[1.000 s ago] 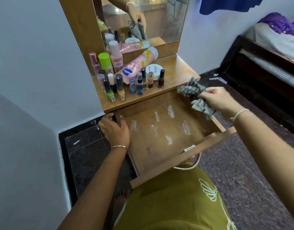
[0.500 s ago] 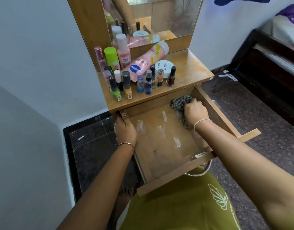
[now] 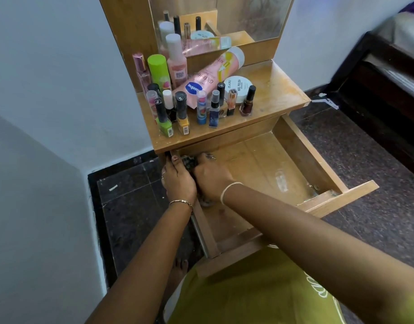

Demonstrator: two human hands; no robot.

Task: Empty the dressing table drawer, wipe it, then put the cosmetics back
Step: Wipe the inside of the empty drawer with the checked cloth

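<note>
Looking down from the head camera, a light wooden drawer (image 3: 255, 164) stands pulled far out from under a small wooden desk (image 3: 276, 90) with a mirror (image 3: 248, 17) at its back. The person's right hand (image 3: 210, 176) reaches into the drawer's back left corner. Its fingers are clenched around a dark checked cloth (image 3: 188, 161) held low in that corner. Only a small bunch of the cloth shows between the two hands.

The left hand (image 3: 178, 181) is just beside the right, grasping the drawer's left side wall with the thumb on the inner side and the fingers on the outer side. A few whitish smears (image 3: 281, 181) mark the drawer floor toward its right front.

The cosmetics stand crowded on the left part of the desk top. A long pink lotion tube (image 3: 208, 76) lies tilted with a round white jar (image 3: 240, 86) beside it. In front is a row of small bottles, among them a green nail polish bottle (image 3: 165, 123) and a yellow nail polish bottle (image 3: 183, 122).

A dark speckled floor (image 3: 365, 141) surrounds the desk, and a dark-framed bed (image 3: 388, 73) stands well apart at the right.
</note>
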